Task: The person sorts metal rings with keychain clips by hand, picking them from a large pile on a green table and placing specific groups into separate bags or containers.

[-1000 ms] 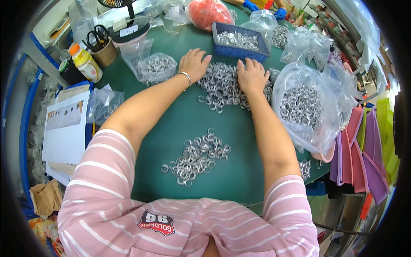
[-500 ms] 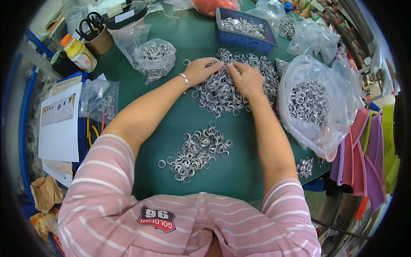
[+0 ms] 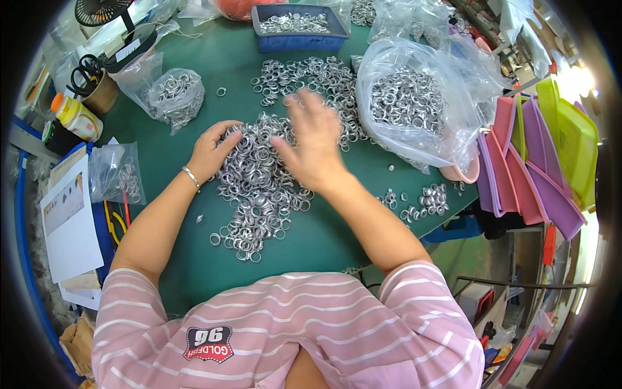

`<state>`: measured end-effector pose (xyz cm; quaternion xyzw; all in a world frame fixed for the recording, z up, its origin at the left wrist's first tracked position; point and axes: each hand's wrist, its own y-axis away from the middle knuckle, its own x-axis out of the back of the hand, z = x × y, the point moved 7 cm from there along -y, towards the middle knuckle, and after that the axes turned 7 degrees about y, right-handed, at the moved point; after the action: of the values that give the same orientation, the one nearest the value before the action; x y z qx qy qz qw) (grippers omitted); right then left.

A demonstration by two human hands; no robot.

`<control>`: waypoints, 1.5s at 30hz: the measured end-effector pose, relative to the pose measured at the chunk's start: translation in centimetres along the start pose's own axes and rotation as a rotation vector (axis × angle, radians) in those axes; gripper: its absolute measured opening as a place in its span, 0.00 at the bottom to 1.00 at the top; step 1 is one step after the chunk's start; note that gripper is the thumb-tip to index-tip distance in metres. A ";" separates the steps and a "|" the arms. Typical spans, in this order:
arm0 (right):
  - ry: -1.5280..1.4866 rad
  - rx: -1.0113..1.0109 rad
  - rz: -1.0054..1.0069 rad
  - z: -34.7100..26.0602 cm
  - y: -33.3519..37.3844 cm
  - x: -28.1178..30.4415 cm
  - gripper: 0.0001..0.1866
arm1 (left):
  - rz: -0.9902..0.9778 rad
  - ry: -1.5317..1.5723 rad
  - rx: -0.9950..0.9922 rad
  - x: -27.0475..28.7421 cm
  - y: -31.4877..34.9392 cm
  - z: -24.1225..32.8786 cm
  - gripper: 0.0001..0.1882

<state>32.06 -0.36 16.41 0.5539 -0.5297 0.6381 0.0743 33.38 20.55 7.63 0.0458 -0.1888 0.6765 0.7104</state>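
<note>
A heap of silver metal rings lies on the green table between my hands and trails toward me. My left hand, with a bracelet at the wrist, rests cupped along the heap's left side, its thumb against the rings. On the other side, my right hand is spread, palm toward the heap, and partly blurred by motion. Neither hand visibly grips a ring. Behind it, a second spread of rings reaches back toward a blue bin that holds more rings.
At the right stands a large clear bag of rings; a smaller bag sits at the left. Small metal pieces lie near the right edge. Scissors, a yellow bottle and papers line the left side.
Both hands have come nearer to me, bringing part of the far ring heap against the small near one. My right hand has spread open. The whole view has shifted.
</note>
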 end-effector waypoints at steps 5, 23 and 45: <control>0.559 -0.124 0.048 7.6 2.1 9.8 0.34 | 0.004 0.003 0.040 -0.5 0.0 -1.1 0.26; 0.672 -0.206 0.102 21.4 -1.5 16.7 0.16 | 0.026 0.029 0.062 0.1 0.0 -2.5 0.22; 0.665 -0.473 0.127 29.7 -3.0 14.2 0.22 | -0.155 -0.403 -0.146 -1.5 -17.9 1.3 0.22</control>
<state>47.38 -28.61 24.15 0.2514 -0.6421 0.6463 0.3269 50.62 17.24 11.78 0.1429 -0.3714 0.5814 0.7097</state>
